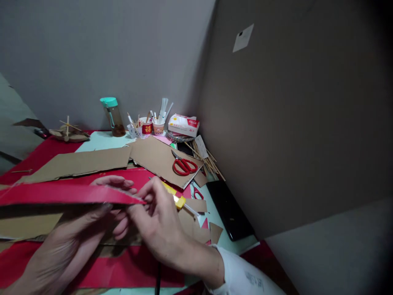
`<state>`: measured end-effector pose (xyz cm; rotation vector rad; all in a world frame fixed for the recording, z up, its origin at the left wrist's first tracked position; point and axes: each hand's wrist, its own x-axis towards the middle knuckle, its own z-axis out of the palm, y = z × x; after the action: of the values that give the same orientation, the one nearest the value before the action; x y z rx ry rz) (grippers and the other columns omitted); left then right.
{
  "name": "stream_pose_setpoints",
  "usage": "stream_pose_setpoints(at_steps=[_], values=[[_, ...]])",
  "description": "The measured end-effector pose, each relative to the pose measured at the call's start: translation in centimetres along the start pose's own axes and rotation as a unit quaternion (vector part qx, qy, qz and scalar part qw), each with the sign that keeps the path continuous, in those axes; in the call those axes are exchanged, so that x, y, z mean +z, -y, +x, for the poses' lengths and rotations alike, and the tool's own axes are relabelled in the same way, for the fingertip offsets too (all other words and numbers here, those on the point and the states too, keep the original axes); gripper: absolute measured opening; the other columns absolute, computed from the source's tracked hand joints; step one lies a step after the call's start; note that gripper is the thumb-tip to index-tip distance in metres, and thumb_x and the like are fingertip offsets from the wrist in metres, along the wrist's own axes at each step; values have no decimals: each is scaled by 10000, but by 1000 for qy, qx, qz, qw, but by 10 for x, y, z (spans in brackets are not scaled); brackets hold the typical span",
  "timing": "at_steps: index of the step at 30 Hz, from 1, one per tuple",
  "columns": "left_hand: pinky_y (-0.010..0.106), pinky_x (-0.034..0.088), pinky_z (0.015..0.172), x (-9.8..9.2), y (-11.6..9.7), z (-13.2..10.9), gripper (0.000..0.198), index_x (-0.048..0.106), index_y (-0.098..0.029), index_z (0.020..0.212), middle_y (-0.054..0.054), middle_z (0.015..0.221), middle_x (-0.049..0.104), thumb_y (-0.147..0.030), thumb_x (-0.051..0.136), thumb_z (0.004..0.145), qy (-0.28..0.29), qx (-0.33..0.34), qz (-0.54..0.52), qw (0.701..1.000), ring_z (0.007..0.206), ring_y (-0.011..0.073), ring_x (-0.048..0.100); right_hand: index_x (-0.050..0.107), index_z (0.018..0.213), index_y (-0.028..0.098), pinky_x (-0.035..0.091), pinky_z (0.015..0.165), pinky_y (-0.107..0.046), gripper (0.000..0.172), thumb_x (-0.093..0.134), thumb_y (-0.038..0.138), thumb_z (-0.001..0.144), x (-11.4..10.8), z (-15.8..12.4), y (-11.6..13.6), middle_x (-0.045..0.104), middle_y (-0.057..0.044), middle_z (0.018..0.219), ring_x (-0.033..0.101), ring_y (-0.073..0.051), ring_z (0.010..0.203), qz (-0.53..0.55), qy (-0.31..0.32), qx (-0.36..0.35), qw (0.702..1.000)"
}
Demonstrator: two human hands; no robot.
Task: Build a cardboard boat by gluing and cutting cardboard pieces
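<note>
My left hand [76, 233] holds a long red-faced cardboard strip [61, 193] from below, fingers curled around its near edge and fingertips showing above it. My right hand [159, 221] is closed on a yellow utility knife [178, 200], its blade end pointing right, right at the strip's pointed right tip. The strip is raised slightly above the table and runs off toward the left. A white sleeve covers my right wrist.
Brown cardboard sheets [92, 162] lie behind, with red scissors [184, 166] on one. At the back stand a teal-capped bottle [113, 116], cups of pens [153, 123], a tissue box [183, 125] and a small stick model [69, 132]. A black phone [229, 209] and a cardboard wall [291, 123] are at right.
</note>
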<state>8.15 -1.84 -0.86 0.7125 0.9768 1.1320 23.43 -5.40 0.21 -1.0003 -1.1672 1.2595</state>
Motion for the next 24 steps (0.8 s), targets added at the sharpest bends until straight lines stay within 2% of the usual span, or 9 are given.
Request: stream_pose_setpoints(at_steps=[3,5,8,11,13,15,18,21,24], values=[[291,587,415,-5,0,6,362,783,-205,787,30,762,772,-145,916,455,-39,-40,-30,998,540,206,641,491,928,255,432,550,-195,304,731,416,836,-15,2,12,568,80,698,590,-114,627,-217,92,-8,972],[270,613,463,-5,-4,9,250,758,-176,686,34,731,766,-67,843,477,-100,-52,-51,992,571,203,663,562,970,250,463,588,-187,257,614,501,941,-32,10,22,666,57,817,629,-103,687,-308,120,-52,942],[251,628,506,0,-12,8,226,752,-146,678,46,699,755,30,705,544,-151,-51,-51,986,584,187,673,602,1053,207,498,788,-240,263,473,436,1043,-62,33,26,718,-17,947,671,-142,869,-572,-48,-67,816],[222,624,534,4,-16,5,273,762,-173,757,19,751,753,38,716,590,-112,-30,-83,990,597,149,656,631,1079,89,467,962,-402,160,540,192,996,-86,59,15,677,-200,1145,622,-280,1121,-646,-100,-16,756],[226,630,574,4,-18,4,274,747,-177,733,8,750,733,28,775,554,-70,-5,-96,993,627,146,654,652,1068,75,487,968,-448,153,560,167,987,-96,71,3,679,-190,1132,629,-286,1122,-675,-104,18,730],[240,631,625,1,-19,4,245,720,-171,680,4,720,700,-23,854,539,24,41,-87,995,655,153,653,662,1076,128,533,936,-445,163,611,253,986,-101,78,-7,688,-90,1108,662,-232,1047,-690,-100,37,716],[224,600,655,-2,-22,3,195,711,-170,690,2,701,660,-175,901,643,174,120,-59,976,690,149,640,656,1091,141,549,910,-426,199,633,304,980,-105,79,-12,683,-62,1091,670,-208,999,-696,-109,38,709],[216,569,646,-4,-25,2,163,711,-162,737,0,710,640,-209,866,725,217,148,-61,963,697,143,621,636,1041,78,510,913,-428,131,572,150,952,-109,76,-8,681,-152,1042,656,-257,1001,-682,-133,14,719],[215,547,640,-5,-28,2,161,706,-157,754,-5,713,642,-192,861,733,243,154,-83,954,682,134,613,585,1060,65,485,881,-436,185,522,116,894,-116,68,2,670,-223,1037,648,-305,985,-640,-153,-31,752]])
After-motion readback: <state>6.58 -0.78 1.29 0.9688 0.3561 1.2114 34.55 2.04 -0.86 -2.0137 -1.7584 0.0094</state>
